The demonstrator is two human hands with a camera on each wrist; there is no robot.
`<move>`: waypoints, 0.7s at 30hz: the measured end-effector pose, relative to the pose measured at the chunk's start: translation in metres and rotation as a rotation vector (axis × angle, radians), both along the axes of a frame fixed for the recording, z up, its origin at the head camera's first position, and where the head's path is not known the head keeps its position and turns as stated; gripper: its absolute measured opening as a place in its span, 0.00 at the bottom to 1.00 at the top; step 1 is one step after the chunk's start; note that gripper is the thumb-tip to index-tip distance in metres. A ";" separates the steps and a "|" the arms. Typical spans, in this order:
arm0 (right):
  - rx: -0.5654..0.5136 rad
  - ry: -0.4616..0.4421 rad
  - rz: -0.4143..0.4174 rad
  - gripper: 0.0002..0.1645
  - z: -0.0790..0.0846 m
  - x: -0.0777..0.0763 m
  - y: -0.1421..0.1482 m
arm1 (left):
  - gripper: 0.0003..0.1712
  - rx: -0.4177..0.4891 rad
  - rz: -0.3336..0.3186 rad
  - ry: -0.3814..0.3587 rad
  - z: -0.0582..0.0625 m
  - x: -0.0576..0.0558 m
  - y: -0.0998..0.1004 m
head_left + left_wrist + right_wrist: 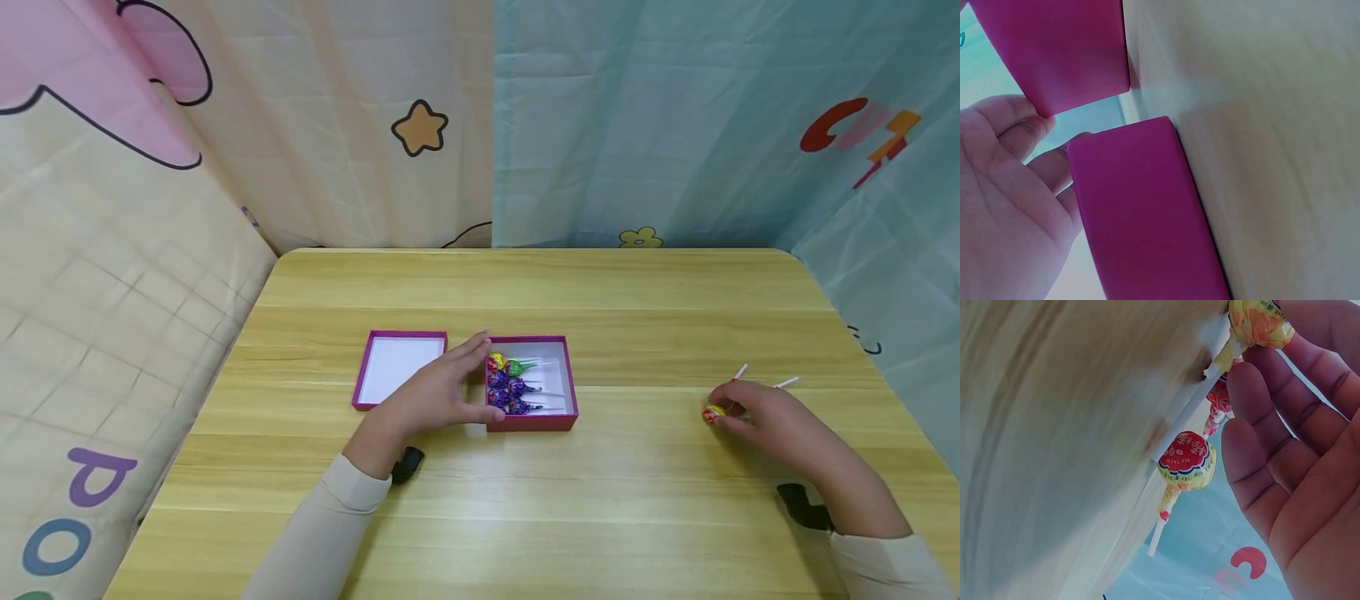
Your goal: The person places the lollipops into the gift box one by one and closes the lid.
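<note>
Lollipop (1263, 325), its wrapped head pinched by the right hand (772, 423), at the right of the table (637, 500): best lifted clear of 2 other lollipops (1187, 459) nearby. The left hand (435, 392) grips the box (534, 423), best kept steady.

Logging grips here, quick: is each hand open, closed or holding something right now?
Left hand: holding the box, thumb at its near side, fingertips at its far corner.
Right hand: pinching a yellow-and-red lollipop.
</note>
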State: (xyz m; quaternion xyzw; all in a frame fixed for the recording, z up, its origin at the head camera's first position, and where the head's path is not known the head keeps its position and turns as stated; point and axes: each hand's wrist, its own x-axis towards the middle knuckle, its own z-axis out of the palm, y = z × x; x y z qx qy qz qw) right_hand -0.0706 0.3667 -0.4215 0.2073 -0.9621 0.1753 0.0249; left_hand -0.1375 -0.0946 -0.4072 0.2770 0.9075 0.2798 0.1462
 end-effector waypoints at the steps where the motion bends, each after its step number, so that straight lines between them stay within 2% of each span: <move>1: -0.003 -0.003 -0.001 0.13 0.000 0.000 0.000 | 0.64 0.001 0.002 -0.002 0.000 0.000 0.000; 14: -0.019 0.023 0.000 0.15 -0.005 0.001 0.000 | 0.64 -0.004 0.011 -0.001 0.000 0.000 0.001; 21: 0.006 -0.019 -0.018 0.11 0.001 -0.001 -0.005 | 0.64 -0.001 0.004 0.001 0.000 0.000 0.001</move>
